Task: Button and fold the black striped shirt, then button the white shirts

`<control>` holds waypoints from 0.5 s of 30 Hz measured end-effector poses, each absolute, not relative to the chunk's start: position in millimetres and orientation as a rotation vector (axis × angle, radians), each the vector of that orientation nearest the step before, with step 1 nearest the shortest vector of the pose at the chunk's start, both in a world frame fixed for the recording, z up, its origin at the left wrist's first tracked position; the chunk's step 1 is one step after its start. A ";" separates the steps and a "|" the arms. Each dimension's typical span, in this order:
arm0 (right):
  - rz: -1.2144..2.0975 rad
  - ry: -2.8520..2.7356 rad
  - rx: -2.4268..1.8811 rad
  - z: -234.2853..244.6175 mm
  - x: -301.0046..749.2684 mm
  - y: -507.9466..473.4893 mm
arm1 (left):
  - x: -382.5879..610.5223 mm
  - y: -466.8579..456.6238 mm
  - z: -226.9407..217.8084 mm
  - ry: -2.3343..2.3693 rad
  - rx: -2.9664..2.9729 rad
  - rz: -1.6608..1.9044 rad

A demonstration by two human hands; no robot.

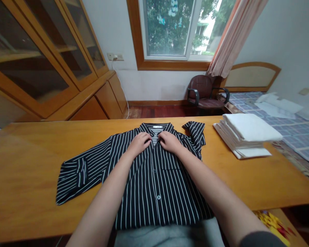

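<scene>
A black shirt with white stripes (144, 185) lies front up on the wooden table, its collar toward the far edge. My left hand (140, 142) is closed on the shirt's front edge just below the left collar point. Across the neck opening, my right hand (168, 141) pinches the opposite front edge. The left sleeve stretches out to the left with its cuff folded back; the right sleeve is bent up and bunched near the collar. Two buttons show on the front below my hands. The hem hangs at the near table edge.
A stack of folded white cloth or paper (247, 133) sits on the table (28, 171) at the right. Beyond the table stand a brown armchair (203, 91), a bed with a checked cover (293, 133) and a glass-door cabinet (74, 85).
</scene>
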State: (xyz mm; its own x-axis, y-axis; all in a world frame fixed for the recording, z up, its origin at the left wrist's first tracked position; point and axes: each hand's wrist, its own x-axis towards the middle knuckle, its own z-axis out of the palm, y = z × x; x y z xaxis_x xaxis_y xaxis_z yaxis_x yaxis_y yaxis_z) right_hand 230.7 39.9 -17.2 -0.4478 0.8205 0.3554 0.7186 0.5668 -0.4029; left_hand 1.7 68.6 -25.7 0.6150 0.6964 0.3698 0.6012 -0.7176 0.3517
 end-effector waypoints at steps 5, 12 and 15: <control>0.166 -2.277 -1.309 -15.8 227.2 33.9 | -3.3 60.8 -25.4 1.080 2.658 0.781; 0.097 -2.311 -1.298 -19.3 228.7 34.2 | -10.2 51.7 -22.3 1.041 2.665 0.804; 0.093 -2.300 -1.297 -21.1 229.6 35.4 | -12.6 50.7 -22.4 1.028 2.646 0.810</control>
